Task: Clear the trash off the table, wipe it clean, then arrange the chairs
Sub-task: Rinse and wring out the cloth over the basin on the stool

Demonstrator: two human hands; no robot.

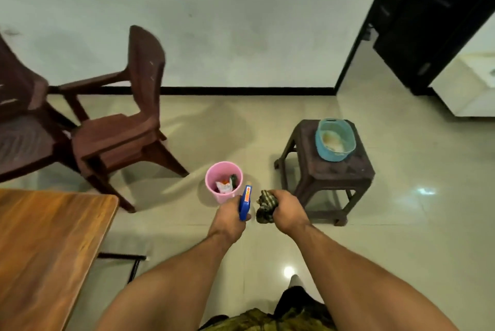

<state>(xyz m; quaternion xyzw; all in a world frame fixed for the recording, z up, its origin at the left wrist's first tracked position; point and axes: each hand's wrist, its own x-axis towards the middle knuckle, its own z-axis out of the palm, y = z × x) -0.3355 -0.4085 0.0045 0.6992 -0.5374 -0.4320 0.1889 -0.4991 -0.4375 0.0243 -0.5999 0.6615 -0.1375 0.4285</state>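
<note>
A person stands on a glossy tiled floor [401, 223] with both bare arms stretched forward. The left hand [230, 216] is curled round a blue spray bottle [245, 203] with an orange label, its nozzle pointing away from the body. The right hand [288, 211] is closed tight on a bunched, dark patterned cloth [265, 206]. The two hands are just beside each other, held over the floor and well clear of the wooden tabletop [48, 245], which fills the lower left corner.

A pink waste bin [210, 182] stands on the floor just beyond the left hand, with crumpled wrappers [223, 186] lying inside it. To the left, two dark brown plastic chairs [120, 132] stand close together near the far edge of the tabletop, one [21, 121] cut off by the frame's edge.

To the right of the bin, a low brown plastic stool [334, 172] carries a light blue basin [330, 155]. Behind it all runs a pale wall with a black skirting strip, and a dark door [428, 17] stands open at upper right.
</note>
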